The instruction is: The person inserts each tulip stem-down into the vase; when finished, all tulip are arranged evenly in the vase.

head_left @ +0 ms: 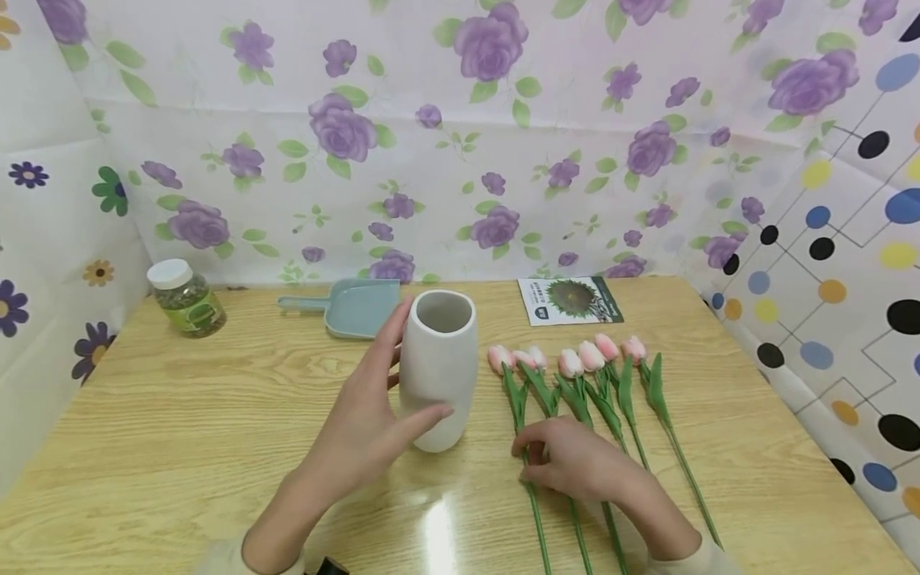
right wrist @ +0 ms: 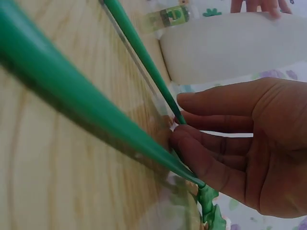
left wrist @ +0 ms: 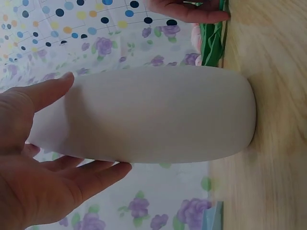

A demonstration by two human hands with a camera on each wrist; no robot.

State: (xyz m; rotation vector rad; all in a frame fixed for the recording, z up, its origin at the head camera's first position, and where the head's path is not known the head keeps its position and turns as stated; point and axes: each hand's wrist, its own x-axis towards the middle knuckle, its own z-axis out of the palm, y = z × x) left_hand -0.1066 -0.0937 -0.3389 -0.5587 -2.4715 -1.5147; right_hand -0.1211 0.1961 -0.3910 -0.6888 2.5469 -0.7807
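Observation:
A tall white vase (head_left: pixel 447 375) stands upright on the wooden table. My left hand (head_left: pixel 366 419) holds it from the left, thumb on the near side and fingers around the far side, as the left wrist view also shows. Several pink-and-white artificial tulips (head_left: pixel 591 356) lie to its right, heads away from me and stems toward me. My right hand (head_left: pixel 575 459) is low over them, its thumb and fingertips pinching the green stem of the leftmost tulip (head_left: pixel 536 519). In the right wrist view this stem (right wrist: pixel 148 62) runs in between the thumb and fingers.
At the back left stands a lidded jar (head_left: pixel 188 299) with a green label. A blue-grey dustpan (head_left: pixel 362 310) lies behind the vase, and a printed card (head_left: pixel 571 301) lies beyond the tulips. Flower-patterned cloth (head_left: pixel 431 160) hangs along the table's back edge, dotted cloth (head_left: pixel 855 239) on the right.

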